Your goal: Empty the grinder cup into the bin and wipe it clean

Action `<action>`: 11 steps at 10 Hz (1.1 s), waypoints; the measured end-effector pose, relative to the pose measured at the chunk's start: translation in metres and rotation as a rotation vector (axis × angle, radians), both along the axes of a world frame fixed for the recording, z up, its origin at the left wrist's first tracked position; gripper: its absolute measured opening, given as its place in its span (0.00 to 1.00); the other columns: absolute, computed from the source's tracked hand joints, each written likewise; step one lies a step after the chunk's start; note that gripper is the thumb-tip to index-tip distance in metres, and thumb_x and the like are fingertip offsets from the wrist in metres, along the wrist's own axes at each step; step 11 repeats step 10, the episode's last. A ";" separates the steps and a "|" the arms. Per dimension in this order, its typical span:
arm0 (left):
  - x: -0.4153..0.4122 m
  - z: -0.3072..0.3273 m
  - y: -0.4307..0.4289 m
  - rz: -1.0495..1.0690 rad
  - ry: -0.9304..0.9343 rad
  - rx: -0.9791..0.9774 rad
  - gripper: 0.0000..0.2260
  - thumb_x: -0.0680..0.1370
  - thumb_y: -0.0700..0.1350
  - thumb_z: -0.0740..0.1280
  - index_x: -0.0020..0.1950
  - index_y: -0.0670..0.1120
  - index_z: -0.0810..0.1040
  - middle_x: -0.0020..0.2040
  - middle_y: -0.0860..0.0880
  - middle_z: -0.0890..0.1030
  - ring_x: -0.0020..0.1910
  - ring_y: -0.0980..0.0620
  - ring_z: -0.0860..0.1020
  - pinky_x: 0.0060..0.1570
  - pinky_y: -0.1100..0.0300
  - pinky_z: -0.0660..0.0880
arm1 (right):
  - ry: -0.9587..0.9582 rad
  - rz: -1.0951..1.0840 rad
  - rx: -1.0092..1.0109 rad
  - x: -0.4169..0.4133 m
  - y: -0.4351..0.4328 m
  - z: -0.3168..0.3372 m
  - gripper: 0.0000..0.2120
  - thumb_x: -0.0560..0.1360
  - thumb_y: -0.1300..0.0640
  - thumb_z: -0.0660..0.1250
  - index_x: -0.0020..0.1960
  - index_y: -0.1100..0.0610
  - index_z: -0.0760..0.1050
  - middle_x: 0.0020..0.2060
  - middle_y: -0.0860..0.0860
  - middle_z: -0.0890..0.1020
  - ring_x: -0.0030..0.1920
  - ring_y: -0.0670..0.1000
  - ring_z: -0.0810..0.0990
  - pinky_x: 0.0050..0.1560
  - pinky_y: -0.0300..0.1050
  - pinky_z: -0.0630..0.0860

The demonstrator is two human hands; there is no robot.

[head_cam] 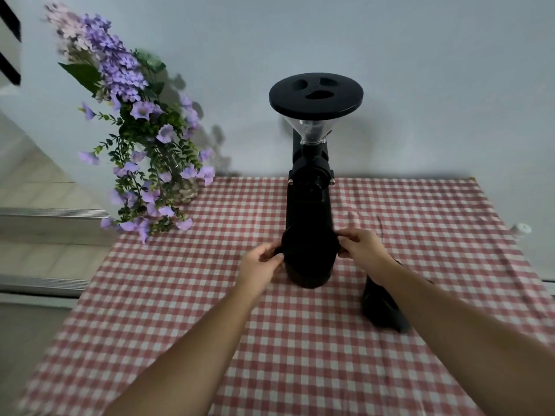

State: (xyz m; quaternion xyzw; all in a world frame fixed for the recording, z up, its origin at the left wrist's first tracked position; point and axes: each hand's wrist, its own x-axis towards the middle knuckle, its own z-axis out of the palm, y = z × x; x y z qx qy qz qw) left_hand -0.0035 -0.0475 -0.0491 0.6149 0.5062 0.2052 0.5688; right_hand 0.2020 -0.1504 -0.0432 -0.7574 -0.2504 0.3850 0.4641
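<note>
while fingers (277,257) flank it, grinder cup (309,259) between

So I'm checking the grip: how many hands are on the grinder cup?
2. The left hand pinches the grinder cup at its left rim; the right hand holds its right rim.

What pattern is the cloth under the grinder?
Red-and-white check on the tablecloth, clearest in the head view, the only one.
</note>
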 end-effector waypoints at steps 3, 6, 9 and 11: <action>0.030 0.010 0.033 -0.099 0.060 0.076 0.16 0.80 0.40 0.66 0.67 0.49 0.77 0.64 0.50 0.78 0.62 0.51 0.76 0.65 0.52 0.72 | -0.019 -0.118 0.049 0.009 0.014 -0.004 0.09 0.78 0.61 0.62 0.55 0.57 0.79 0.44 0.50 0.84 0.44 0.48 0.84 0.49 0.47 0.81; 0.029 -0.003 0.033 -0.124 0.083 0.101 0.15 0.79 0.40 0.66 0.66 0.50 0.78 0.63 0.50 0.79 0.59 0.54 0.76 0.57 0.63 0.72 | 0.028 -0.142 0.033 0.002 0.005 -0.012 0.07 0.78 0.61 0.62 0.52 0.55 0.78 0.46 0.50 0.84 0.46 0.47 0.83 0.48 0.43 0.80; 0.027 0.000 0.041 -0.215 0.132 0.138 0.16 0.79 0.42 0.67 0.68 0.48 0.76 0.65 0.48 0.78 0.61 0.53 0.77 0.52 0.67 0.72 | 0.000 -0.122 -0.014 -0.003 0.003 -0.003 0.08 0.79 0.60 0.61 0.55 0.54 0.77 0.46 0.50 0.83 0.45 0.51 0.82 0.49 0.46 0.80; 0.022 -0.001 0.041 -0.230 0.226 0.201 0.19 0.80 0.48 0.66 0.71 0.51 0.72 0.69 0.49 0.75 0.57 0.56 0.77 0.41 0.72 0.72 | -0.046 -0.186 -0.001 -0.005 0.000 -0.002 0.11 0.79 0.58 0.61 0.60 0.51 0.73 0.49 0.49 0.81 0.45 0.50 0.81 0.47 0.48 0.80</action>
